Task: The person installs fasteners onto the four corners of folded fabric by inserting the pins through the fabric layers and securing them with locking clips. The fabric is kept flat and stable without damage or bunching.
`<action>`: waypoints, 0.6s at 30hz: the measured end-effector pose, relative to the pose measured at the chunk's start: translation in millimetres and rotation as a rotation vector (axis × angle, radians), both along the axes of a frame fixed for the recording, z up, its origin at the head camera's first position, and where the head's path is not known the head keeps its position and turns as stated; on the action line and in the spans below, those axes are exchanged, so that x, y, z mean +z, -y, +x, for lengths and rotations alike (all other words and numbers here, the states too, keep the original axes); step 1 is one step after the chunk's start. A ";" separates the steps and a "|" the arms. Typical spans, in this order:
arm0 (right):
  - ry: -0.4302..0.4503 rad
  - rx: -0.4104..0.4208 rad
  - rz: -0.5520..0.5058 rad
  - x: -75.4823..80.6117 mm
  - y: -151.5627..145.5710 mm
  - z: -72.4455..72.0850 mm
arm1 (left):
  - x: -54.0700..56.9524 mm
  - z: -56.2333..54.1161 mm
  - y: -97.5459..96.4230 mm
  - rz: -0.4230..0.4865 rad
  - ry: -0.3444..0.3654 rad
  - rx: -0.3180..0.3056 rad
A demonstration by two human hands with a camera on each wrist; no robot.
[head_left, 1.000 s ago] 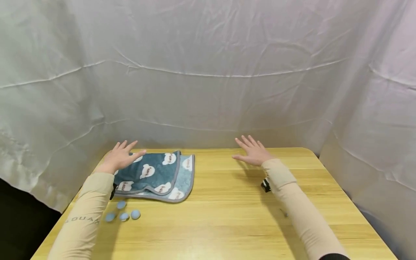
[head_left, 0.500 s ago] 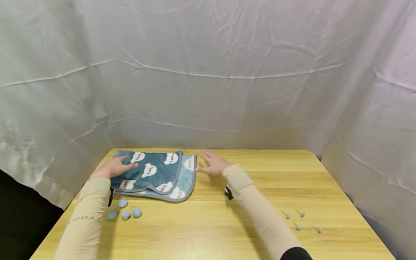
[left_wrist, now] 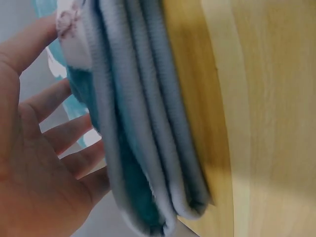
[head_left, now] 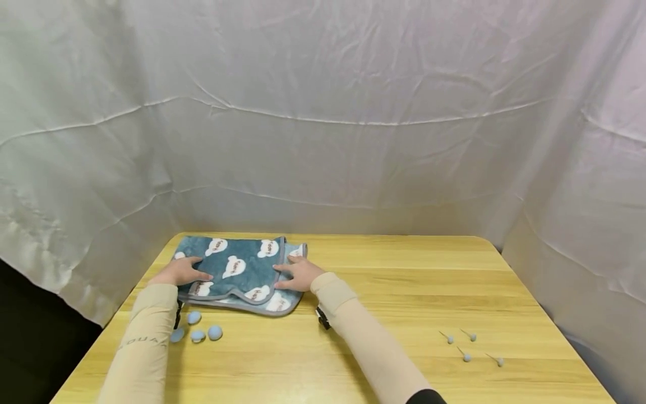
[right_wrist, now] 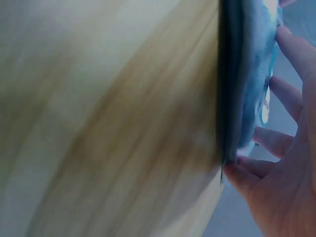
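A folded teal plush blanket with white bear-head prints and grey edging lies at the table's back left. Its lighter blue layer sticks out on the right. My left hand rests at the blanket's left end, with thumb and fingers spread on it. At the opposite end, my right hand touches the lighter layer and the teal fold's edge with spread fingers. Stacked folds with rounded grey edging show in the left wrist view. In the right wrist view, the fingers touch the blanket's side.
Several light blue dome-topped pieces lie in front of the blanket, close to my left forearm. Toward the right, several small round-headed pieces with thin stems lie on the wooden table. Grey curtains hang behind and at both sides.
My right hand has swept left from over the table's right side onto the blanket's right end. My left hand has come down onto the left end. The small stemmed pieces have become visible.
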State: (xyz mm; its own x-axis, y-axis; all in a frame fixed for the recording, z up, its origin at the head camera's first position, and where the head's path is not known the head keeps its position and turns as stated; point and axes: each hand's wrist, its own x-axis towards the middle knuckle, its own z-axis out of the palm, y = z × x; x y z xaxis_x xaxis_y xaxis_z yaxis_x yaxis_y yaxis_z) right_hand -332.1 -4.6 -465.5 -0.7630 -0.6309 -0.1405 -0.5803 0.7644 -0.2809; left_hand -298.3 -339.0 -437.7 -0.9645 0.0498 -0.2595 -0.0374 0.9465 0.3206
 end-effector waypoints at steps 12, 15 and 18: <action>-0.066 0.027 0.055 -2.6 -2.7 -3.6 | -2.6 0.3 -12.4 -0.071 -0.002 0.014; -0.066 0.029 0.045 -4.3 -9.3 -6.9 | -1.2 0.2 -18.6 -0.080 -0.010 0.003; -0.076 0.036 0.043 -6.8 -18.9 -11.3 | 0.3 -1.0 -27.6 -0.084 -0.017 -0.001</action>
State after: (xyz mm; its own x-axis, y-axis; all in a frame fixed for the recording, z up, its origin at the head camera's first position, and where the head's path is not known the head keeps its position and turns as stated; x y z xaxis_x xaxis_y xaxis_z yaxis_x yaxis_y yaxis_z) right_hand -343.5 14.2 -472.3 -0.7496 -0.6525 -0.1111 -0.6258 0.7533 -0.2022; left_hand -299.3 -311.4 -437.5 -0.9688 0.0297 -0.2462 -0.0315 0.9701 0.2408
